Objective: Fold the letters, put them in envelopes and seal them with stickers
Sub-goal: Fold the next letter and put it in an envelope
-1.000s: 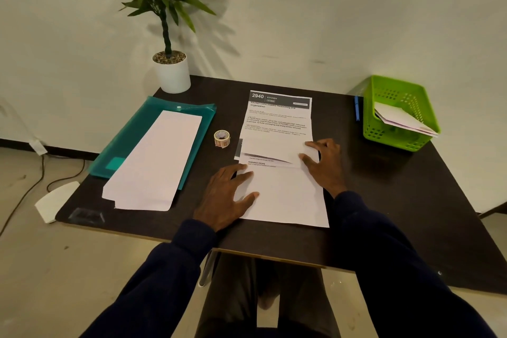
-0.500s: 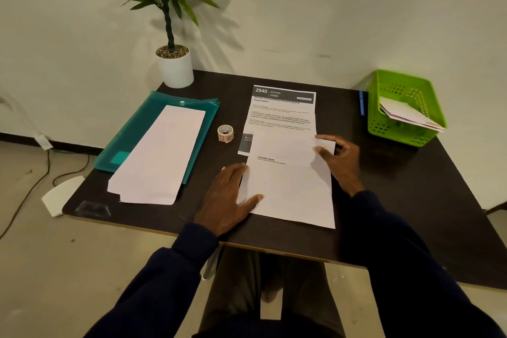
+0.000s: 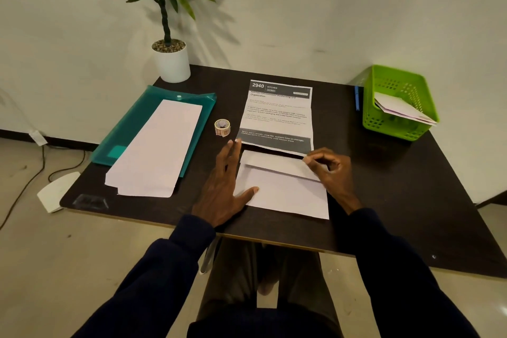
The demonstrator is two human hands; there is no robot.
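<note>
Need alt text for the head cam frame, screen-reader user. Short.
A person folds a printed letter on a dark table: the left hand rests flat at its white folded part while the right hand pinches the fold's edge. A sticker roll, envelopes on a teal folder, a green basket and a potted plant stand around it.

The printed letter is laid flat, its 6 o'clock end folded over white; the sticker roll is stood at its 9 o'clock, envelopes stacked beyond
</note>
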